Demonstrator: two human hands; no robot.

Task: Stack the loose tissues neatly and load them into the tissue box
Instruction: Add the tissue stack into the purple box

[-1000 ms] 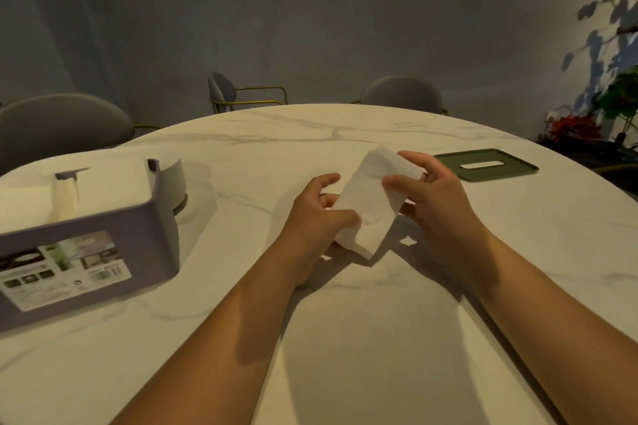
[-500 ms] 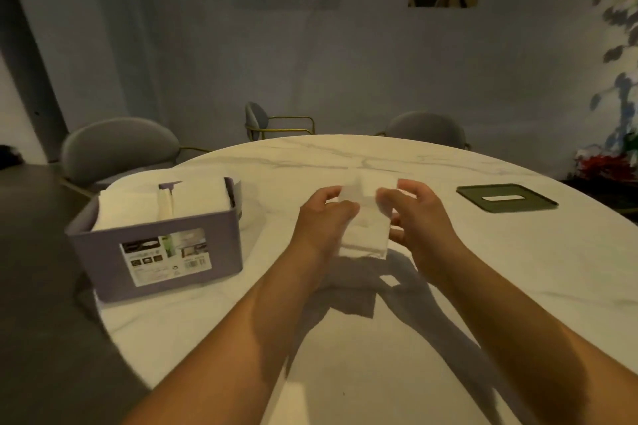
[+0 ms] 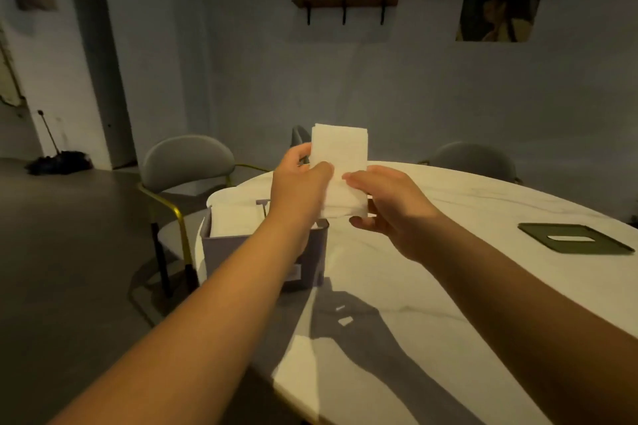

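Dim grey wall (image 3: 241, 62) — shelf (image 3: 345, 2), chair (image 3: 186, 162), marble table (image 3: 448, 286).

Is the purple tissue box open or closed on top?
Open. The purple rectangular tissue box shows white tissues inside, and the flat green lid with a slot lies apart on the white marble table.

We find no words, brands or numbers that we can read. The label (image 3: 297, 272) on the front of the tissue box (image 3: 228, 252) is almost wholly covered by the left forearm (image 3: 241, 272), and the corner that shows is too blurred to make out.
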